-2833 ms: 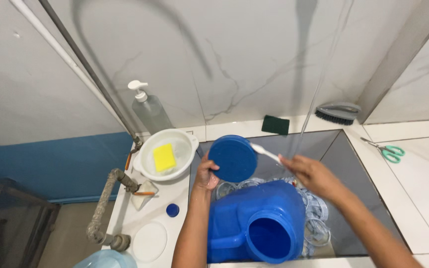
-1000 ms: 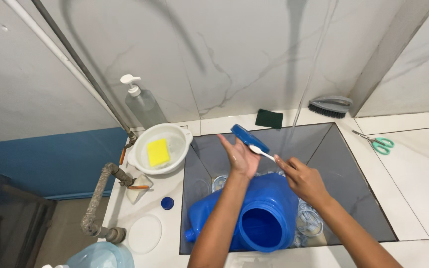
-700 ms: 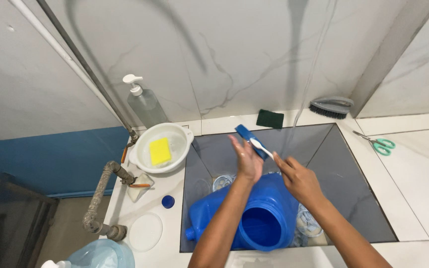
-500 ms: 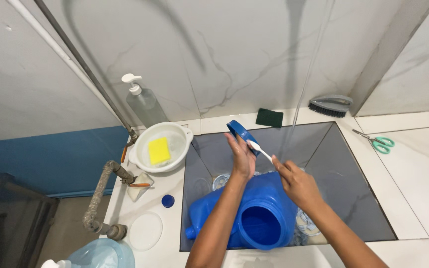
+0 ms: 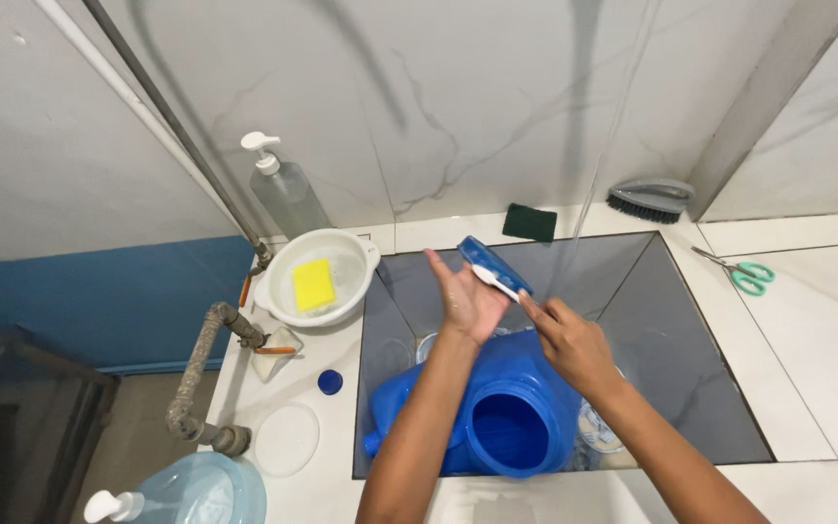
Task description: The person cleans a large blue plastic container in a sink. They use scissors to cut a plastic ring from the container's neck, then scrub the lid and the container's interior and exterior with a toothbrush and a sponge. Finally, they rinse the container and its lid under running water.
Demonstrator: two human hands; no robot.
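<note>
While hands grip it, round blue plastic lid (image 5: 493, 263) tilts.

In front of me stands a white marble-look wall (image 5: 497, 116), a metal pipe (image 5: 172, 126) slanting across it. To my left the wall turns blue (image 5: 99, 301) above grey floor (image 5: 138, 427).

Two bare forearms are rising from the bottom edge of the frame toward its centre, with no sleeves showing anywhere along them. The left hand (image 5: 465, 301) is wearing no glove, ring or watch, and the right hand (image 5: 574, 347) is showing none either. The fingers (image 5: 435, 263) are looking bare and unadorned.
</note>
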